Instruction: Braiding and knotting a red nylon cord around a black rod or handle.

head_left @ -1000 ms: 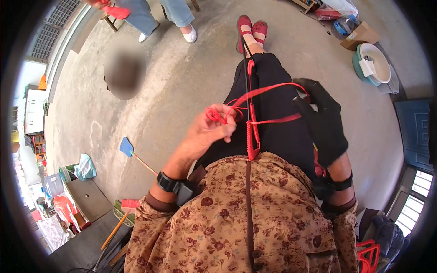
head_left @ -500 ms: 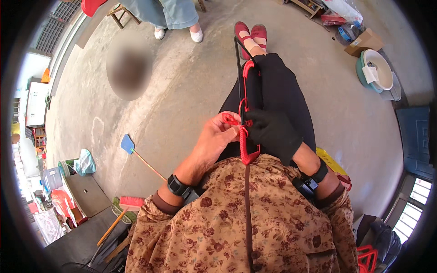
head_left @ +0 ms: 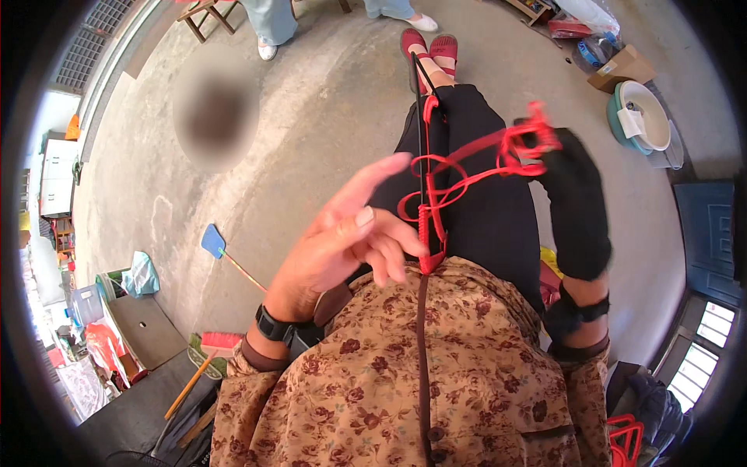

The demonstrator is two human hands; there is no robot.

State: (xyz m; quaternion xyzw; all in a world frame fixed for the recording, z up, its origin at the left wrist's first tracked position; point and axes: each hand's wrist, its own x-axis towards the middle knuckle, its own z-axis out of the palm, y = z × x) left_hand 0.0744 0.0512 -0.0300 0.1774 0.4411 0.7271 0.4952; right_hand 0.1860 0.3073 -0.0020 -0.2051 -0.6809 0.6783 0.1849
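Across my lap lies a narrow triangular frame point(head_left: 427, 132), black along its far part. Its near end is red, with coils wound tightly around one side. My left hand point(head_left: 350, 233), bare, is beside this wound end with its fingers apart and holds nothing; whether a fingertip touches the frame I cannot tell. Out to the right, my right hand point(head_left: 576, 202) wears a black glove and is closed on a loose bundle of red cord point(head_left: 529, 148), blurred by motion. Loops of the cord run from the bundle back to the frame.
A blue fly swatter point(head_left: 213, 241) lies at the left, with a red-bristled broom point(head_left: 222, 344) nearer me. Stacked basins point(head_left: 644, 117) and a cardboard box point(head_left: 622, 68) stand at the right. Another person's legs point(head_left: 270, 19) are at the top; red frames point(head_left: 625, 440) show lower right.
My right hand has swung away from the frame to the right, drawing the red cord out. My left hand has let go of the cord and spread its fingers. The other person's feet have moved apart.
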